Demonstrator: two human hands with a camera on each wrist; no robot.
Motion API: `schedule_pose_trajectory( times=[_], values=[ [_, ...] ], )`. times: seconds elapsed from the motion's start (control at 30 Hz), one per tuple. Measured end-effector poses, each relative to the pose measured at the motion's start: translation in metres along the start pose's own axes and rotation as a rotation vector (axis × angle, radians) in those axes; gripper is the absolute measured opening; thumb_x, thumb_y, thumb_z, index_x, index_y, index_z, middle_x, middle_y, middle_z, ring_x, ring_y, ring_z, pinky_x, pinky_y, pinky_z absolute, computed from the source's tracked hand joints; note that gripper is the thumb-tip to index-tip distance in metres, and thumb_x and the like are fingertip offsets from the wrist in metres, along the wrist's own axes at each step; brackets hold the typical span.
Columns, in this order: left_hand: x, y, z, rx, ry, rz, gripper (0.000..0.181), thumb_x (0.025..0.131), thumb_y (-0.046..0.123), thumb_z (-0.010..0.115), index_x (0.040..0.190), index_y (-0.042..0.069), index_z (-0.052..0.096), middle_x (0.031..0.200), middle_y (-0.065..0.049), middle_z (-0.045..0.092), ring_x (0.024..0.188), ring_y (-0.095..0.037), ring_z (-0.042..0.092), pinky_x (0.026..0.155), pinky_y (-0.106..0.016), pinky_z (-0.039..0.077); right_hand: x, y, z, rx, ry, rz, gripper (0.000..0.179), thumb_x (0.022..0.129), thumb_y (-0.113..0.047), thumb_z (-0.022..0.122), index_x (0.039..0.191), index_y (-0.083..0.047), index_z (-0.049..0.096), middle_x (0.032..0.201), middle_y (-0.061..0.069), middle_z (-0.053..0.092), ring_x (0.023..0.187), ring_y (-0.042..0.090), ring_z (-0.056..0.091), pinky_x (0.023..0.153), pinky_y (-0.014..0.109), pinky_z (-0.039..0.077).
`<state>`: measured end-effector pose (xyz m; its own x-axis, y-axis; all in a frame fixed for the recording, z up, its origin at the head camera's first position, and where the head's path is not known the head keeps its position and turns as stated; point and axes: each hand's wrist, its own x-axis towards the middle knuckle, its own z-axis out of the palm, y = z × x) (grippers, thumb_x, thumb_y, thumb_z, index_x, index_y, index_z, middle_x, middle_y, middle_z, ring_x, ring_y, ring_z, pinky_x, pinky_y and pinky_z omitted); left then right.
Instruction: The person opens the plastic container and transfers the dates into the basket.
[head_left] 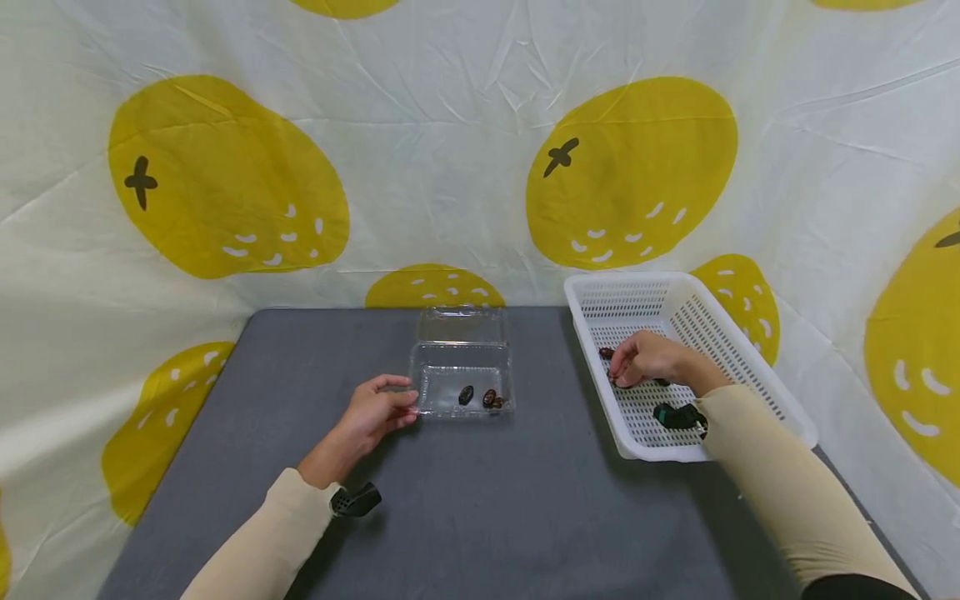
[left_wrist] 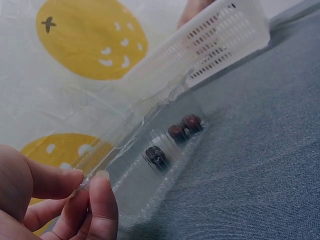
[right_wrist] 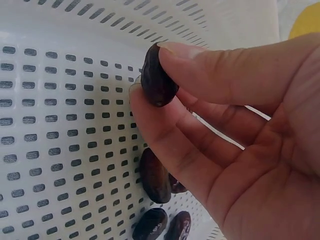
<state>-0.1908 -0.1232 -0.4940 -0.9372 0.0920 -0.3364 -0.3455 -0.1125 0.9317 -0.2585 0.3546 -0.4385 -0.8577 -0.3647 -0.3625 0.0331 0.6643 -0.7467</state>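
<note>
My right hand (head_left: 651, 360) reaches into the white slotted plastic basket (head_left: 660, 454) and pinches a dark, glossy date (right_wrist: 158, 79) between thumb and index finger. More dates (right_wrist: 155, 176) lie below it in the basket, partly covered by the fingers. At the middle of the table stands an open clear plastic clamshell box (head_left: 435, 387), its lid raised toward the back. Inside are three dates, a darker one (left_wrist: 155, 156) apart from a reddish-brown pair (left_wrist: 183, 127). With thumb and fingers, my left hand (head_left: 375, 410) grips the box's left edge.
Both stand on a grey table (head_left: 480, 500), the basket at its right edge. Black devices sit on both wrists, one at the left cuff (head_left: 356, 500). Behind hangs a white cloth (head_left: 442, 183) with large yellow fruit prints.
</note>
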Motion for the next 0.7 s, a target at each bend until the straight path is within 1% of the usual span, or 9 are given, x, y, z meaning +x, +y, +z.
schedule_pose_trajectory(
  times=[0.1, 0.43, 0.7],
  values=[
    [-0.0003, 0.0, -0.0003, 0.002, 0.001, 0.002, 0.044, 0.098, -0.001, 0.067, 0.138, -0.007, 0.051, 0.08, -0.004, 0.069, 0.062, -0.01, 0.067, 0.061, -0.022, 0.06, 0.0009, 0.0009, 0.0022, -0.005, -0.003, -0.006, 0.022, 0.082, 0.005, 0.079, 0.102, 0.012, 0.071, 0.079, 0.005, 0.073, 0.074, 0.014, 0.066, 0.074, 0.035, 0.063],
    [-0.0026, -0.0007, -0.0001, 0.02, 0.007, -0.005, 0.042, 0.098, -0.001, 0.067, 0.138, -0.006, 0.052, 0.081, -0.006, 0.07, 0.062, -0.011, 0.067, 0.062, -0.023, 0.06, 0.0034, 0.0062, 0.0054, -0.018, 0.002, 0.012, 0.02, 0.08, 0.005, 0.079, 0.098, 0.01, 0.072, 0.078, 0.005, 0.072, 0.074, 0.017, 0.067, 0.076, 0.04, 0.063],
    [-0.0019, -0.0014, 0.0006, 0.025, 0.014, -0.011, 0.041, 0.098, 0.0, 0.068, 0.136, -0.005, 0.054, 0.083, -0.008, 0.07, 0.062, -0.012, 0.067, 0.062, -0.024, 0.061, 0.0038, 0.0085, 0.005, -0.028, 0.013, 0.009, 0.016, 0.081, 0.004, 0.08, 0.095, 0.007, 0.072, 0.077, 0.005, 0.072, 0.073, 0.016, 0.066, 0.075, 0.038, 0.064]
  ],
)
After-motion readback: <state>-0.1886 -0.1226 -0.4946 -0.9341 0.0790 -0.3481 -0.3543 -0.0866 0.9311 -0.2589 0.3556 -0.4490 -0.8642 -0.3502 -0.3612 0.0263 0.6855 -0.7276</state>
